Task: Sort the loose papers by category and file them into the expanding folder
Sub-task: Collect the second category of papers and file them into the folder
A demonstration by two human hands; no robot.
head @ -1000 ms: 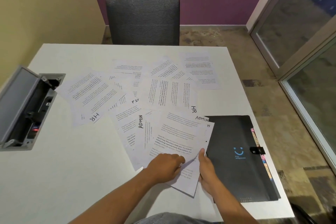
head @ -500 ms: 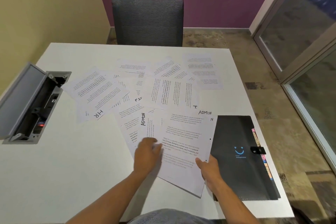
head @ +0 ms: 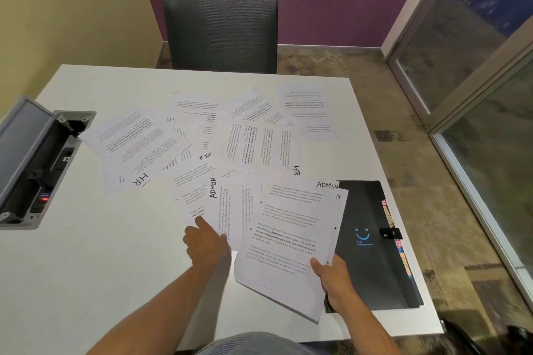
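Loose printed papers (head: 251, 150) lie fanned over the white table (head: 86, 268), hand-labelled HR, FIN and ADMIN. My right hand (head: 331, 277) grips the lower right edge of a sheet marked ADMIN (head: 291, 239), with another sheet under it. My left hand (head: 206, 242) rests its fingertips on a second ADMIN sheet (head: 199, 196) to the left. The black expanding folder (head: 372, 245) lies closed at the right, colored tabs along its right edge, partly under the held sheets.
An open grey cable box (head: 34, 164) is set into the table at the left. A grey mesh chair (head: 222, 29) stands at the far side. Glass panels (head: 476, 66) are on the right, beyond the table edge.
My left hand slid off the held sheets leftward onto the other ADMIN sheet. My right hand shifted down the sheet's right edge, and the held sheets moved slightly right over the folder.
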